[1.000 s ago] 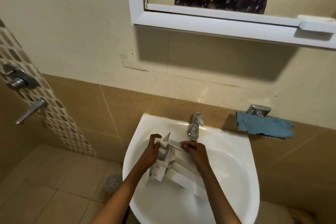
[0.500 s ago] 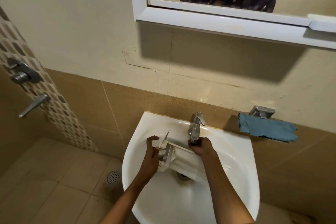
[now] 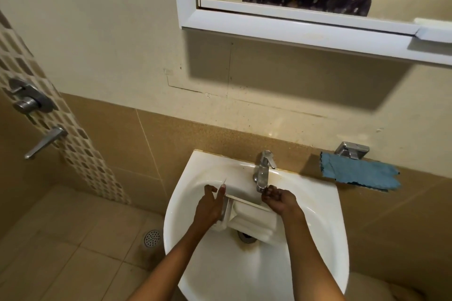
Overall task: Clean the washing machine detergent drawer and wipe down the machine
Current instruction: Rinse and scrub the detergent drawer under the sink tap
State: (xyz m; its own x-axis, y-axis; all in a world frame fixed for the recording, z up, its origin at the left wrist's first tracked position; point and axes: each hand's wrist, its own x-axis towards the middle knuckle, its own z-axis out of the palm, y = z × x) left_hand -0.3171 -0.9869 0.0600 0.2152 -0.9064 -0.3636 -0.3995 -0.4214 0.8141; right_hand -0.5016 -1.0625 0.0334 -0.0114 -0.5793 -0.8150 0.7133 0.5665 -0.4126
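Observation:
The white detergent drawer [image 3: 252, 217] lies across the bowl of the white sink [image 3: 195, 178], above the drain. My left hand [image 3: 208, 205] grips its left end, by the front panel. My right hand [image 3: 278, 200] rests on the drawer's far right edge, fingers curled just under the spout of the chrome tap [image 3: 263, 171]. Whether water is running cannot be told. A blue cloth [image 3: 359, 175] hangs on the wall ledge to the right of the sink.
A white-framed mirror [image 3: 293, 24] hangs above the sink. A chrome holder [image 3: 352, 150] sits over the cloth. Shower valve and lever [image 3: 31, 105] are on the tiled strip at left. A round floor drain [image 3: 152, 237] lies left of the sink.
My right hand moved from the drawer's middle up to the tap spout. The drawer shifted up under the tap, and my left hand came round its left end.

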